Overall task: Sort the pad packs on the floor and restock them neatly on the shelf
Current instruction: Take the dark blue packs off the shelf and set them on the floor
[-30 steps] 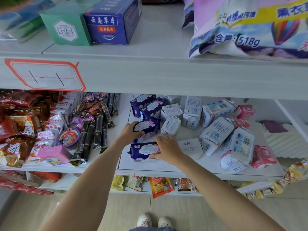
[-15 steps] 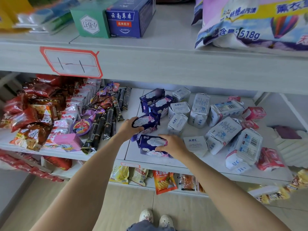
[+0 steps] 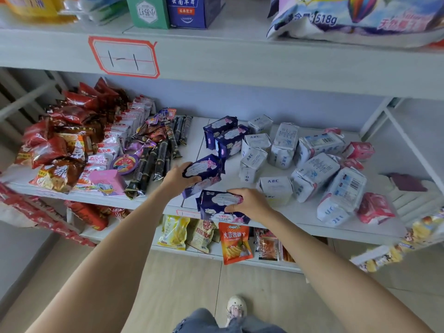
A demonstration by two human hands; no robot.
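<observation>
Head view: left hand (image 3: pixel 177 178) grips one purple pad pack (image 3: pixel 204 168), right hand (image 3: pixel 249 203) another (image 3: pixel 222 207) at the shelf (image 3: pixel 300 216) front edge, probably to line them behind their likes.

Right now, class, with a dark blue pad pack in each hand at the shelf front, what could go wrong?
1. The pack in the right hand overhangs the shelf edge; if released there, this front pack may tip to the floor.
2. The left hand holds its tilted pack by one end; a loose grip could drop it onto the snack sticks.
</observation>
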